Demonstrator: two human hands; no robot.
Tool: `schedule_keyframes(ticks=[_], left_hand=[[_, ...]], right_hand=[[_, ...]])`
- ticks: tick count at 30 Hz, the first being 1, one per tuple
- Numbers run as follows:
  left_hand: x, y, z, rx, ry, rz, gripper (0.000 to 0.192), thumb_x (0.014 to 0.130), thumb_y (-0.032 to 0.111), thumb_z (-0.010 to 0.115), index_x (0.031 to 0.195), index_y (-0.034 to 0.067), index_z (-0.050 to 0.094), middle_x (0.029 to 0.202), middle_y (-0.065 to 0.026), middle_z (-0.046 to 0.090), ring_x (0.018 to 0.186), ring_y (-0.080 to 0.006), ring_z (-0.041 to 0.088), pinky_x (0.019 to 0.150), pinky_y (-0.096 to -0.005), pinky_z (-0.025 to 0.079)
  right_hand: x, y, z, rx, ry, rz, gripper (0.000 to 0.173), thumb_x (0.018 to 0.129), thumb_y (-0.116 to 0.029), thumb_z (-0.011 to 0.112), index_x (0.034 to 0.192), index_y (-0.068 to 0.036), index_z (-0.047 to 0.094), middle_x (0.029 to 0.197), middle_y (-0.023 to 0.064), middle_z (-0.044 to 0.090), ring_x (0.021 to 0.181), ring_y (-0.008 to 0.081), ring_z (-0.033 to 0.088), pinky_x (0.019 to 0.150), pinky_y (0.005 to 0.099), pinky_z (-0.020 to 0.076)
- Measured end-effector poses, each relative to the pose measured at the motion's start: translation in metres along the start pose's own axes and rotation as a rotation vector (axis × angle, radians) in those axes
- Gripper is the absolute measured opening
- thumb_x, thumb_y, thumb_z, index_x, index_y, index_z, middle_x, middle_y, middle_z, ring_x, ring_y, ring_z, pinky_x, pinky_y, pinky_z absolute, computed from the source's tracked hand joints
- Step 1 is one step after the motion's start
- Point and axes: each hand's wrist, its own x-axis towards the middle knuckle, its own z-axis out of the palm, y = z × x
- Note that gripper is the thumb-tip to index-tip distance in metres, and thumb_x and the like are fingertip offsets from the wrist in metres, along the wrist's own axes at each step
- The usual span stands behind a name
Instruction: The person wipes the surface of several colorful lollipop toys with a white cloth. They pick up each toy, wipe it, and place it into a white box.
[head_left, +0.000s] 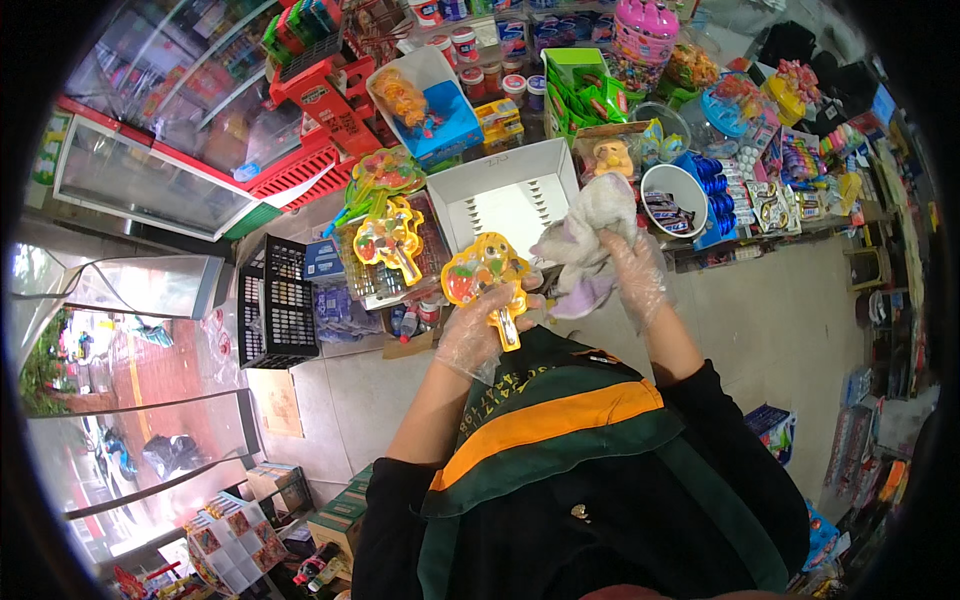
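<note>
My left hand, in a clear plastic glove, grips a yellow plastic candy toy with a handle and a strawberry picture on its front. In my right hand, gloved the same way, is a crumpled whitish cloth with a pale purple part hanging down. The cloth is beside the toy, over the near right side of a white cardboard box, which has rows of slots inside. A similar yellow candy toy lies left of the box, on a clear plastic container.
A white cup with wrapped bars stands to the right, near blue packs. Behind are a blue display box and a green box of packets. A black plastic crate is at left, beside a glass-fronted cabinet.
</note>
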Motion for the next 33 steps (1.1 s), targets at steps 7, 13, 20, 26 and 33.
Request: schedule_keyframes(ticks=[7,13,20,26,33], left_hand=[[0.002,-0.037,0.01,0.187,-0.085,0.048,0.052,0.098,0.023,0.067,0.143,0.004,0.048,0.124,-0.0116,0.066,0.108,-0.0275,0.069,0.084,-0.0446,0.063],[-0.005,-0.023,0.024,0.3,-0.017,-0.186,0.039,0.097,0.017,0.066,0.132,0.001,0.055,0.114,-0.0136,0.068,0.1,-0.0267,0.07,0.073,-0.0379,0.061],[-0.004,-0.019,0.017,0.004,0.092,0.049,0.061,0.102,0.053,0.054,0.131,-0.002,0.054,0.108,-0.0133,0.068,0.094,-0.0272,0.07,0.077,-0.0357,0.06],[0.033,-0.024,0.02,-0.214,0.233,0.291,0.07,0.1,0.069,0.043,0.14,0.012,0.05,0.129,-0.0088,0.063,0.108,-0.0265,0.067,0.091,-0.0463,0.056],[0.023,0.003,0.01,-0.375,-0.012,0.275,0.074,0.097,0.065,0.054,0.138,0.003,0.05,0.126,-0.0148,0.065,0.118,-0.0297,0.062,0.102,-0.0421,0.051]], right_hand=[[-0.024,-0.007,0.05,-0.534,-0.308,-0.588,0.066,0.076,-0.023,0.081,0.136,-0.008,0.059,0.154,0.0166,0.039,0.13,0.0344,0.055,0.109,0.0398,0.0441],[-0.003,0.03,0.053,-0.152,-0.21,0.005,0.058,0.085,-0.018,0.074,0.139,-0.006,0.056,0.128,0.0196,0.064,0.118,0.036,0.064,0.101,0.0398,0.0487],[-0.001,0.023,0.044,0.028,0.051,0.061,0.045,0.095,-0.023,0.069,0.134,-0.004,0.059,0.123,0.0154,0.067,0.114,0.0264,0.065,0.1,0.0376,0.0483],[-0.014,0.0,0.071,-0.449,-0.127,-0.742,0.047,0.084,-0.012,0.07,0.129,-0.025,0.07,0.137,0.0136,0.058,0.131,0.0361,0.053,0.111,0.0435,0.0434],[-0.048,0.004,0.065,-0.387,-0.378,-0.717,0.05,0.08,-0.007,0.071,0.128,-0.02,0.07,0.137,0.0116,0.058,0.129,0.0361,0.052,0.109,0.0463,0.0434]])
